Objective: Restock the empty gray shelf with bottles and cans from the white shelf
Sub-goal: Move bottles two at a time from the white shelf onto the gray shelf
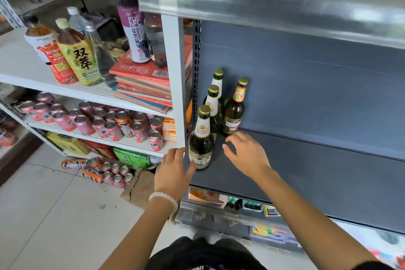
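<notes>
Several dark beer bottles stand at the left end of the gray shelf [306,171]. The front bottle [201,142] has a white neck label; a brown bottle with a red neck label [234,112] stands behind to its right. My left hand [174,170] is open, with its fingertips at the lower left side of the front bottle. My right hand [246,154] hovers open just right of that bottle, holding nothing. The white shelf [175,76] on the left carries juice and tea bottles [77,55] above and pink cans [109,125] below.
A stack of red books [144,81] lies on the white shelf under a purple-labelled bottle [135,33]. More cans [109,173] and a torn cardboard box [140,186] lie on the tiled floor. A gray shelf overhangs above; small goods fill the one below.
</notes>
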